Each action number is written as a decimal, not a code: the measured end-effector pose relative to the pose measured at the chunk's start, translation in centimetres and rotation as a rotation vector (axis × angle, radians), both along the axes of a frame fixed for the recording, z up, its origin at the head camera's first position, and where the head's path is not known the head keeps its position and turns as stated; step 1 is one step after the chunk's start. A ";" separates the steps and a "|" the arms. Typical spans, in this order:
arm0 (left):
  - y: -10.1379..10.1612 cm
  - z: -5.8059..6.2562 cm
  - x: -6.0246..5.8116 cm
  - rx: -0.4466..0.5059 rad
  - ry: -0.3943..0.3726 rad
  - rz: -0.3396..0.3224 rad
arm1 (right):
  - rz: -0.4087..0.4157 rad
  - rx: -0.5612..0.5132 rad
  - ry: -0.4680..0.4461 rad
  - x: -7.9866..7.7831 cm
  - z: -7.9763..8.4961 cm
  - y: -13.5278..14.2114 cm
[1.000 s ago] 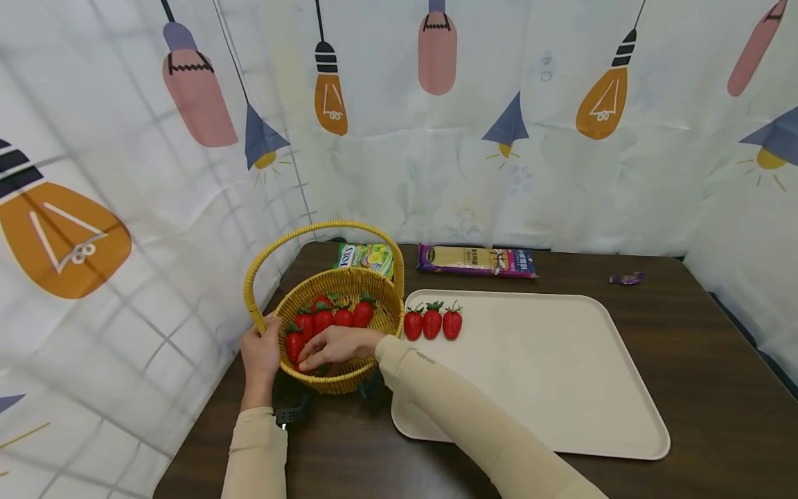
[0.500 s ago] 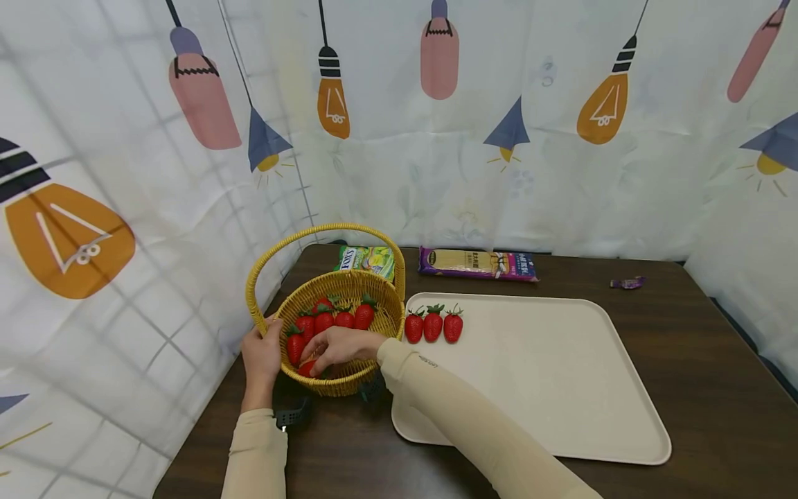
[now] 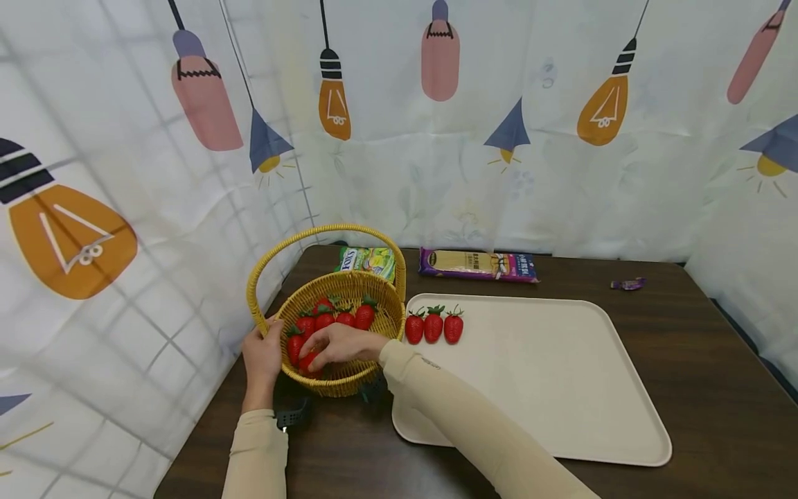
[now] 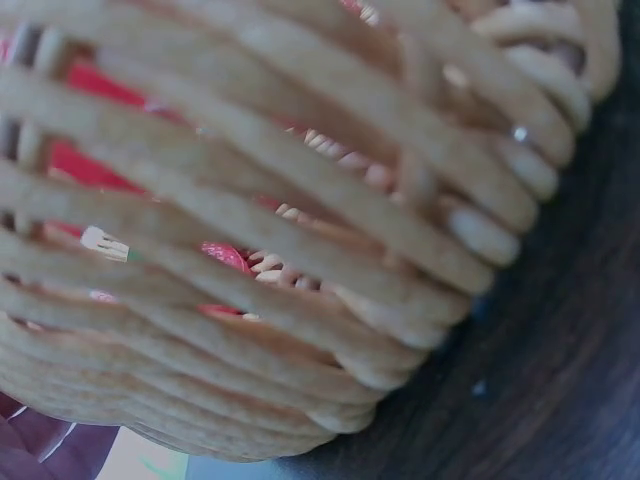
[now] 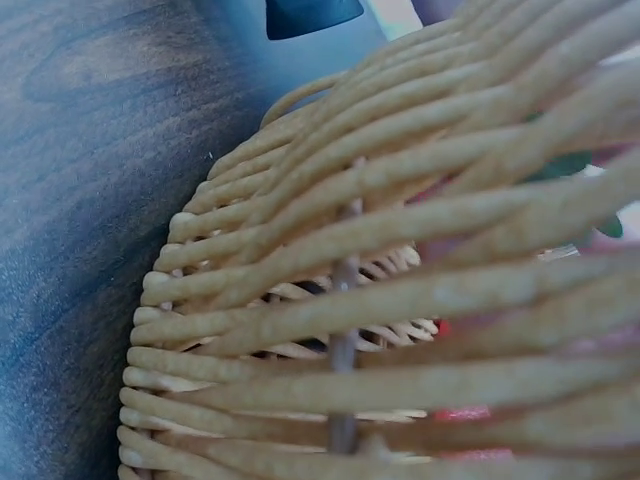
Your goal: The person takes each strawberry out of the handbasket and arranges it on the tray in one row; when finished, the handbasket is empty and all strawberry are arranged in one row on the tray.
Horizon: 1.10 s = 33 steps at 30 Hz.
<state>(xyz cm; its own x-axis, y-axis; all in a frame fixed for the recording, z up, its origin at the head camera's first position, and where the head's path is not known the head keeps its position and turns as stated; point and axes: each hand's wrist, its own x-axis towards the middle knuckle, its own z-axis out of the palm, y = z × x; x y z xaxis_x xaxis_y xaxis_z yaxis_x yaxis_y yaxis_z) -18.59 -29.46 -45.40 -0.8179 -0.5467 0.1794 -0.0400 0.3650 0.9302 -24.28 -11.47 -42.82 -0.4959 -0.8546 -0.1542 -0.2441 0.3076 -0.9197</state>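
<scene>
A yellow wicker basket with a tall hoop handle holds several red strawberries. My left hand grips the basket's left side, where the handle meets the rim. Inside the basket, my right hand pinches a strawberry near the front left wall; its fingers partly cover the fruit. Three more strawberries stand in a row on the beige tray. Close-up basket weave fills the left wrist view, with red fruit showing through gaps. The right wrist view likewise shows mostly weave.
Behind the basket lies a green snack packet, and behind the tray a purple and yellow noodle packet. A small purple wrapped sweet lies at the back right of the dark wooden table. Patterned curtains hang around the table.
My right hand has closed on a strawberry at the basket's front left and lifted it slightly; more of its red now shows. The left hand keeps its grip on the basket.
</scene>
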 end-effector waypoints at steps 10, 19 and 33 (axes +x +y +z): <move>-0.1 -0.1 0.4 -0.013 -0.036 -0.014 | -0.253 -0.116 -0.021 0.8 0.3 1.2; -0.2 0.1 0.2 -0.014 -0.042 -0.021 | -0.402 -0.225 -0.073 1.2 2.3 3.3; -0.2 0.1 0.0 0.001 -0.040 -0.017 | -0.537 -0.361 -0.146 1.8 2.3 7.1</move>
